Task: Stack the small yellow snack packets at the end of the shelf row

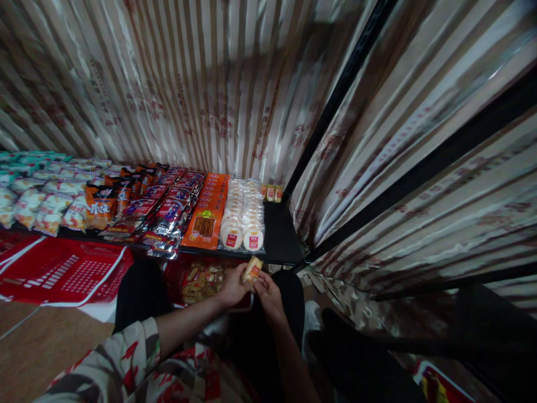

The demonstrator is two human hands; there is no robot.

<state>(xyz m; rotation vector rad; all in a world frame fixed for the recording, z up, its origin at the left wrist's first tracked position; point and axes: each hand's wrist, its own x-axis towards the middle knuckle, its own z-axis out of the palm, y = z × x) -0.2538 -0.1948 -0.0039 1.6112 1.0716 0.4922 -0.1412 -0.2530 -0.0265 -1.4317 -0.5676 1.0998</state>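
Between my two hands is a small yellow snack packet (252, 270) with a red-orange label, held just in front of the black shelf (282, 228). My left hand (233, 286) is closed on its left side. My right hand (267, 292) pinches it from the lower right. Below my hands, a red basket (173, 275) holds several similar yellow packets (204, 282). At the shelf's far right corner stand a few small yellow packets (272, 193). Two rows of round white crackers (242, 215) in clear wrap lie to their left.
Further left on the shelf are an orange flat packet (205, 212), dark red packets (161, 204), orange-black bags (100, 204) and white bags (50, 210). A red basket (79, 271) with white handles sits at the lower left. Black metal bars (335, 101) and striped curtains (188, 84) enclose the shelf.
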